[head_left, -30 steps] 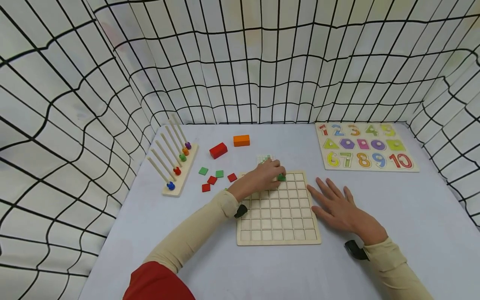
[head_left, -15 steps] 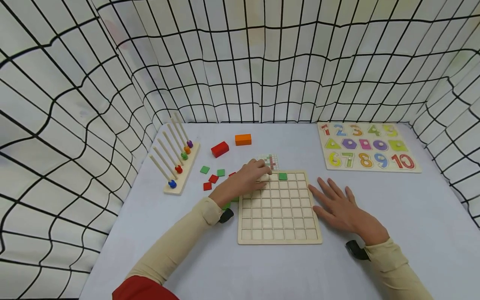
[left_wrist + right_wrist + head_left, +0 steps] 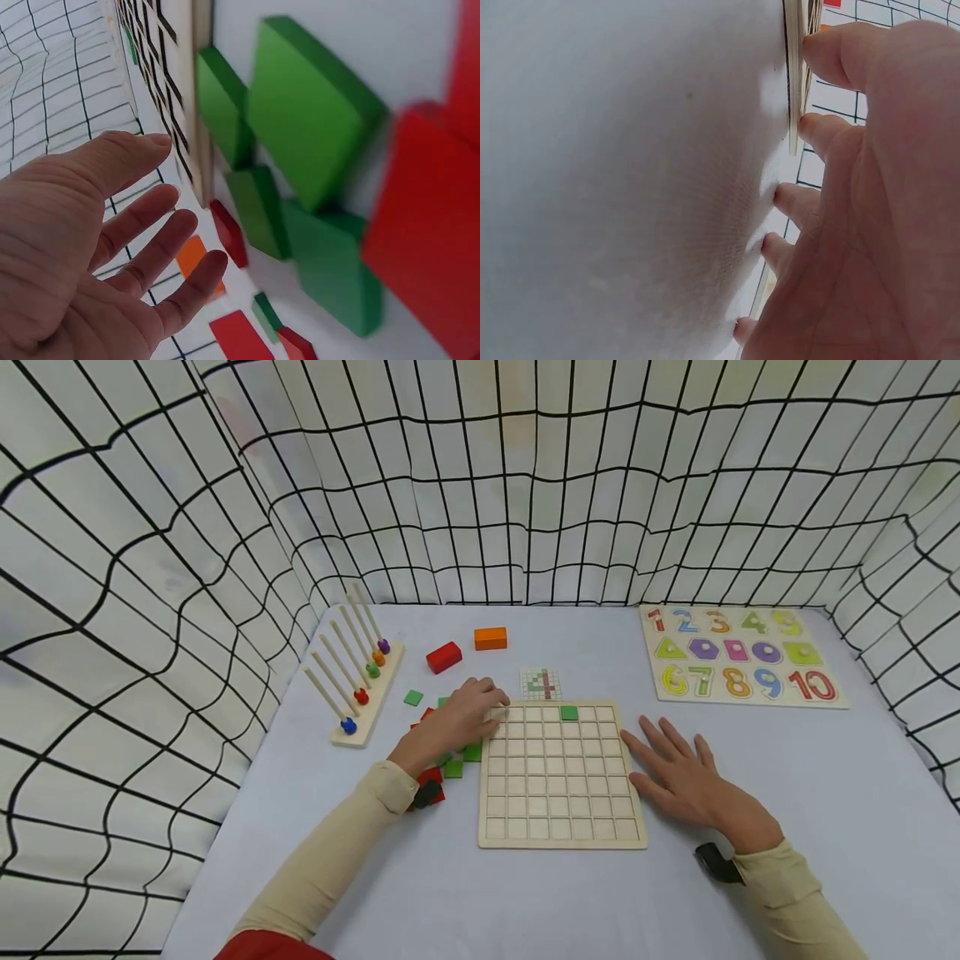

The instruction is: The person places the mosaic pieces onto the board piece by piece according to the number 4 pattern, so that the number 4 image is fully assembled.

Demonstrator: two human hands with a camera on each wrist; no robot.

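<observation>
A wooden grid board [image 3: 537, 783] lies on the table, with one green tile [image 3: 569, 713] in its top row. My left hand [image 3: 459, 718] hovers at the board's upper left corner, above loose tiles, its fingers loosely bent and holding nothing. In the left wrist view, green tiles [image 3: 307, 105] and red tiles [image 3: 431, 225] lie beside the board's edge. My right hand [image 3: 686, 781] rests on the table with fingers spread; its thumb and index finger touch the board's right edge, as the right wrist view shows. Part of the loose tiles is hidden under the left hand and wrist.
A small pattern card [image 3: 541, 684] lies behind the board. Farther back are a red block [image 3: 444, 657] and an orange block [image 3: 491, 638]. A peg stand [image 3: 372, 693] with coloured beads stands at left, and a number puzzle [image 3: 742, 653] at back right. Black netting [image 3: 525, 510] surrounds the table.
My left hand has left the green tile in the board's top row and moved left to the loose tiles, uncovering the pattern card. The right hand stays in place.
</observation>
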